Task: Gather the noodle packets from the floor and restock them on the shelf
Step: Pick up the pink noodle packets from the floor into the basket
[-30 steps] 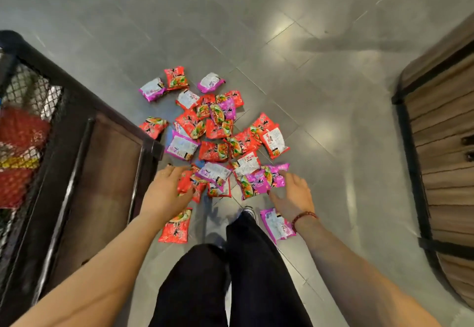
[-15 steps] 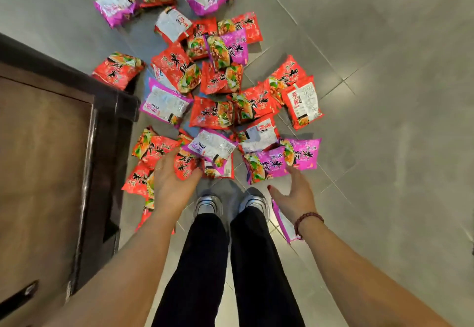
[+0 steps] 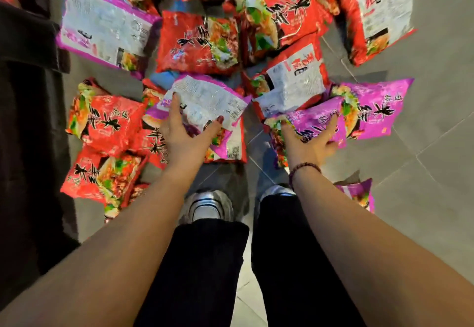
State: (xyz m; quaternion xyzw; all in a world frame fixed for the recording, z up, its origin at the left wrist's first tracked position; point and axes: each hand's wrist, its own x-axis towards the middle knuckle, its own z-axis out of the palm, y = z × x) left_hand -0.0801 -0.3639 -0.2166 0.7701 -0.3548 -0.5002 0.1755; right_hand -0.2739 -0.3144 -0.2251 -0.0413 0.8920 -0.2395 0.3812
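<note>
Red and purple noodle packets lie in a heap on the grey tile floor (image 3: 423, 167) in front of my feet. My left hand (image 3: 184, 137) spans a purple packet lying white back up (image 3: 205, 98), index finger at its left edge and thumb at its lower right edge. My right hand (image 3: 307, 144) grips a purple packet lying face up (image 3: 313, 119), thumb at its left side and fingers over its right edge. Red packets (image 3: 102, 121) lie left of my left hand. Another purple packet (image 3: 372, 106) lies just right of my right hand.
A dark shelf unit (image 3: 25, 121) stands along the left, its edge close to the red packets. My silver shoes (image 3: 207, 206) and black trouser legs are below the hands. One purple packet (image 3: 359, 193) lies by my right forearm. Bare tiles stretch to the right.
The view has dropped much closer to the floor. My left hand moved off the red packets onto the white-backed purple one. My right hand reached forward onto the face-up purple packet.
</note>
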